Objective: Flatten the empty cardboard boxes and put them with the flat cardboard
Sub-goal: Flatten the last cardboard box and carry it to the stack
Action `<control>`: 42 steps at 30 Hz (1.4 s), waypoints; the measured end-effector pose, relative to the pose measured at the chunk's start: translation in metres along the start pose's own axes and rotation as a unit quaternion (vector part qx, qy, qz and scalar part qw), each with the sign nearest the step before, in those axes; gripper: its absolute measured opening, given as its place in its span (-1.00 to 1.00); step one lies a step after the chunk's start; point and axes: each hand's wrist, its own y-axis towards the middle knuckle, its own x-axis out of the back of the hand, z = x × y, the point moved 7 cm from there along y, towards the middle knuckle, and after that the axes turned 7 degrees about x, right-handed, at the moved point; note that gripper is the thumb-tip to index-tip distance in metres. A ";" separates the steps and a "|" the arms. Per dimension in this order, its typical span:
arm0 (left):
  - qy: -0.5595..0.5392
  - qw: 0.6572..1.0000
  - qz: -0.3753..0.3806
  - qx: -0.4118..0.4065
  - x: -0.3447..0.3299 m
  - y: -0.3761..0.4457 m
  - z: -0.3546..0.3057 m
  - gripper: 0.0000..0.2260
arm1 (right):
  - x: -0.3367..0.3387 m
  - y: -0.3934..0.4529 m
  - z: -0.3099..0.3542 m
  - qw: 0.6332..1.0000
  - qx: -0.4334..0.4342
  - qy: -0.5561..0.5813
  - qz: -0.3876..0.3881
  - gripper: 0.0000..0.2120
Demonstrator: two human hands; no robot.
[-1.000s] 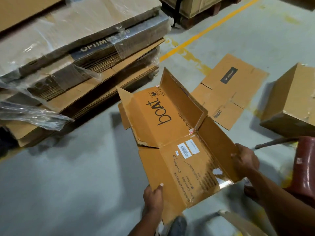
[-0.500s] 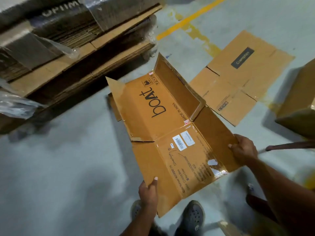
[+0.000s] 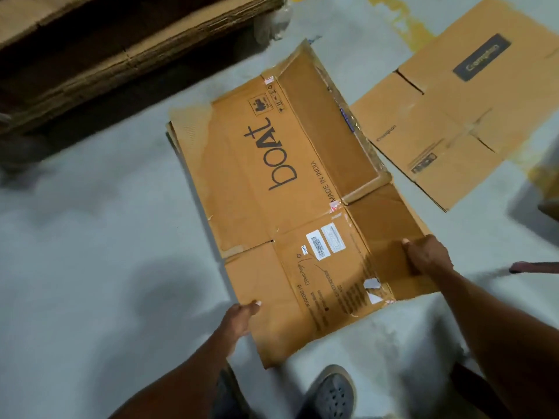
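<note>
From my feed the boAt box (image 3: pixel 272 189) is opened out nearly flat, held over the grey floor (image 3: pixel 90 237). Left hand (image 3: pixel 239 316) pinches its near-left edge, right hand (image 3: pixel 426 255) is clamped on the right flap. A flattened Crompton carton (image 3: pixel 459 122) lies just beyond, with the flat cardboard stack (image 3: pixel 121 55) top left.

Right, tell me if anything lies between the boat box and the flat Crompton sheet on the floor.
Nothing visible does. The boat box, held by the left hand and right hand, is right beside the Crompton sheet, with only bare floor showing between them.
</note>
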 end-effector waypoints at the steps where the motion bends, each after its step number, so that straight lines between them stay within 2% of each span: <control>1: -0.004 1.000 -0.008 -0.010 0.000 0.011 0.002 -0.63 | -0.003 0.014 -0.004 1.000 -0.002 -0.001 0.010 -0.26; 5: -0.031 0.998 -0.027 -0.056 -0.010 0.044 0.015 -0.63 | -0.009 0.085 -0.037 0.998 0.013 -0.046 0.039 0.16; 7: -0.037 0.991 -0.098 -0.088 -0.009 0.060 0.023 -0.45 | -0.016 0.130 -0.056 0.994 0.032 -0.083 0.055 0.31; 11: -0.121 0.961 -0.175 -0.179 -0.017 0.047 0.025 -0.67 | -0.022 0.141 -0.042 0.994 0.041 -0.068 0.076 0.47; 15: -0.186 0.950 -0.132 -0.214 -0.038 0.050 0.025 -0.78 | -0.026 0.128 -0.028 0.990 0.076 -0.099 0.057 0.52; 19: -0.196 0.951 -0.066 -0.231 -0.058 0.064 0.029 -0.47 | -0.021 0.128 -0.029 0.988 0.081 -0.128 0.015 0.49; 22: -0.219 0.951 -0.029 -0.216 -0.062 0.070 0.029 -0.36 | -0.010 0.131 -0.029 0.988 0.072 -0.135 0.012 0.49; 25: -0.226 0.953 -0.008 -0.203 -0.058 0.072 0.025 -0.35 | 0.002 0.130 -0.030 0.989 0.063 -0.130 0.009 0.41; 30: -0.190 0.970 0.006 -0.149 -0.047 0.084 0.023 -0.30 | 0.001 0.123 -0.017 0.994 0.099 -0.015 0.043 0.21; 32: -0.201 0.970 0.012 -0.138 -0.041 0.081 0.022 -0.35 | -0.001 0.112 -0.007 0.991 0.101 0.029 0.082 0.07; 34: -0.201 0.972 0.027 -0.122 -0.034 0.084 0.023 -0.41 | -0.003 0.100 -0.001 0.986 0.087 0.035 0.135 0.08; 37: -0.189 0.976 0.070 -0.084 -0.029 0.095 0.026 -0.51 | -0.007 0.084 0.009 0.975 0.100 0.049 0.191 -0.04; 39: -0.166 0.981 0.074 -0.072 -0.030 0.088 0.021 -0.51 | -0.009 0.078 0.009 0.975 0.099 0.075 0.185 -0.11; 42: -0.174 0.979 0.018 -0.104 -0.025 0.070 0.014 -0.47 | -0.013 0.067 0.007 0.983 0.107 0.094 0.120 -0.18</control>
